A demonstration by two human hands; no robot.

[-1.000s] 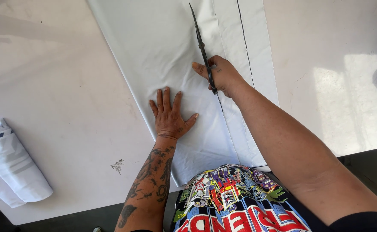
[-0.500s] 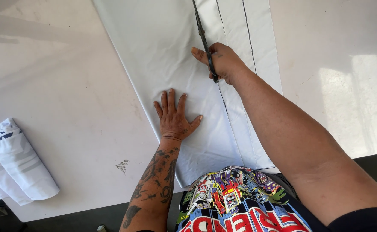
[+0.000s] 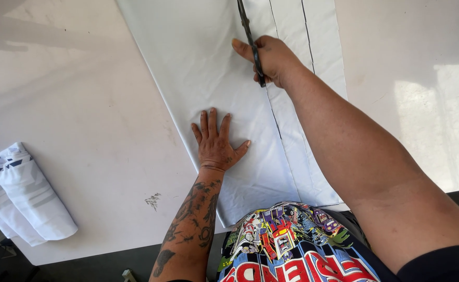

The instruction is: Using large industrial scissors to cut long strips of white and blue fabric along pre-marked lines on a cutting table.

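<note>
My left hand (image 3: 216, 143) lies flat on the white fabric (image 3: 198, 73), fingers (image 3: 208, 121) spread wide and pressing the smooth sheet onto the worktop (image 3: 67, 99). My right hand (image 3: 271, 60) is just beyond and to the right of those fingers, curled tight round the handles of one pair of dark scissors (image 3: 250, 39); the long, slim blades point away from me along the cloth. A cut line runs back from the scissors toward my body, between my two hands. I count two dark lines further right on the fabric. Far left of my left fingers, one folded white garment with dark stripes (image 3: 18, 193) rests at the worktop's edge.
</note>
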